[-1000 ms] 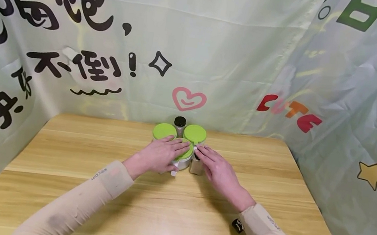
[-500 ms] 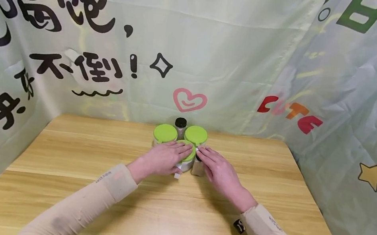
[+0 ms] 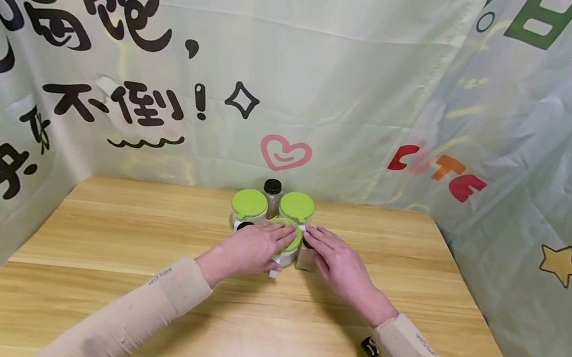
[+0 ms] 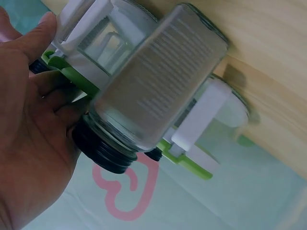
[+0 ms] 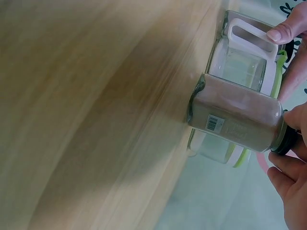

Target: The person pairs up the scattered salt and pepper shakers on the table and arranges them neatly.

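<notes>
1. At the centre of the head view, the flat green lid of a clear jar with a white handle [image 3: 292, 242] is covered by the left hand [image 3: 249, 248]. Its fingers are laid straight and close together across the lid, and the thumb is set against the handle.
2. To the right of that jar, a square clear-glass bottle of brown powder with a black cap [image 3: 305, 260] is held upright by the right hand [image 3: 347, 269]. As shown in the right wrist view, the cap is pinched between thumb and fingers, and a barcode label [image 5: 214, 123] is borne on the glass.
3. Above the front jar in the head view, a left green-lidded jar [image 3: 249, 204] and a right green-lidded jar [image 3: 297, 207] are seen, with a slim black-capped rear bottle [image 3: 272, 204] placed between them.
4. By the left hand, another square glass bottle with finely printed text [image 4: 163, 76] is shown large in the left wrist view; whether it is touched by the palm cannot be told.
5. All are stood near the far edge of a pale wooden table [image 3: 264, 334], backed by light green cloth [image 3: 333, 75] printed with a pink heart [image 3: 286, 154].
</notes>
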Demonstrator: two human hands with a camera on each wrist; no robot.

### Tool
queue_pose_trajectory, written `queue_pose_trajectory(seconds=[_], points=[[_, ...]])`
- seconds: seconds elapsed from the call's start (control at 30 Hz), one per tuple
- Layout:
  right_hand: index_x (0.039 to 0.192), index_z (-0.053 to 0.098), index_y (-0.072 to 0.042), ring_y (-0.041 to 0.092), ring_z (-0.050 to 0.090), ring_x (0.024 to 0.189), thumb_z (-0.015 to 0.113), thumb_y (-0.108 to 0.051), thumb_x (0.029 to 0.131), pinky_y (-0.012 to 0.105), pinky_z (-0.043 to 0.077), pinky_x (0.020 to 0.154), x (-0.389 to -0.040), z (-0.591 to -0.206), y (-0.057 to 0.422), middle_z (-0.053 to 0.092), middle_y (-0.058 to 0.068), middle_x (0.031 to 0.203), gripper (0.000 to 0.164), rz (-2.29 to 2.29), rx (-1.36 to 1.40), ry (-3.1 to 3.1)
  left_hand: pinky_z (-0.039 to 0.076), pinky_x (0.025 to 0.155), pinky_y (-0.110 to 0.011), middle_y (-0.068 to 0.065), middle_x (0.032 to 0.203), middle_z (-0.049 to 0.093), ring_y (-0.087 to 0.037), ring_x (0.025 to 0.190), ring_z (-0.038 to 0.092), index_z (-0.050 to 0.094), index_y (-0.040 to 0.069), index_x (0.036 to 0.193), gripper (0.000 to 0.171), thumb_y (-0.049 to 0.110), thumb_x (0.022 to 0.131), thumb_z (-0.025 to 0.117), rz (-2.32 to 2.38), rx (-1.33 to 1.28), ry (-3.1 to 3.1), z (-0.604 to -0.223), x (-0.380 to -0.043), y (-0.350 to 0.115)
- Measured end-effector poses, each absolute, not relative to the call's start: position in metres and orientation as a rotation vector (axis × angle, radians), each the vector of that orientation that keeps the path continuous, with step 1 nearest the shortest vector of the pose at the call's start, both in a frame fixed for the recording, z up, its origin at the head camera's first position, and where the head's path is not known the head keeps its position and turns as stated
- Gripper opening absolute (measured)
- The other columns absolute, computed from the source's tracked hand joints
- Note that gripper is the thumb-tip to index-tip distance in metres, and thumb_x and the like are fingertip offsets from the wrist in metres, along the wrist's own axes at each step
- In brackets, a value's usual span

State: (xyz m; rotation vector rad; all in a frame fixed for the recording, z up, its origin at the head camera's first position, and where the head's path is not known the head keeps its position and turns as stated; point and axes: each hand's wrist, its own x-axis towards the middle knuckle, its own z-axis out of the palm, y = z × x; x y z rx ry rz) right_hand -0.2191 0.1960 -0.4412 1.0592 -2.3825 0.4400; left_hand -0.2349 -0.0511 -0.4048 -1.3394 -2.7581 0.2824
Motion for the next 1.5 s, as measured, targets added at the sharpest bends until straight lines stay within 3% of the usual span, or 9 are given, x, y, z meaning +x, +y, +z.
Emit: queue_pose_trajectory(seconds=[1.2, 1.5], points=[[0.132, 0.068, 0.004, 0.039, 0.061, 0.129, 0.081, 0.009, 0.08, 0.053, 0.054, 0.102, -0.188, -0.441, 0.234, 0.065, 0.017, 0.141, 0.054, 0.402, 1.135, -2.32, 0.039, 0.121, -0.04, -0.014, 0.162, 0.043, -0.034, 0.148, 0.043, 0.047, 0.007, 0.156, 0.075, 0.055, 0.101, 0.061, 0.077, -1.399, -2.598, -0.424, -0.203, -0.029], [0.133, 0.067, 0.003, 0.039, 0.063, 0.126, 0.08, 0.013, 0.074, 0.042, 0.049, 0.111, -0.177, -0.442, 0.244, 0.065, 0.016, 0.141, 0.062, 0.398, 1.15, -2.271, 0.037, 0.122, -0.041, -0.01, 0.162, 0.044, -0.032, 0.148, 0.044, 0.048, 0.011, 0.157, 0.075, 0.059, 0.101, 0.059, 0.061, -1.398, -2.56, -0.431, -0.195, -0.022]])
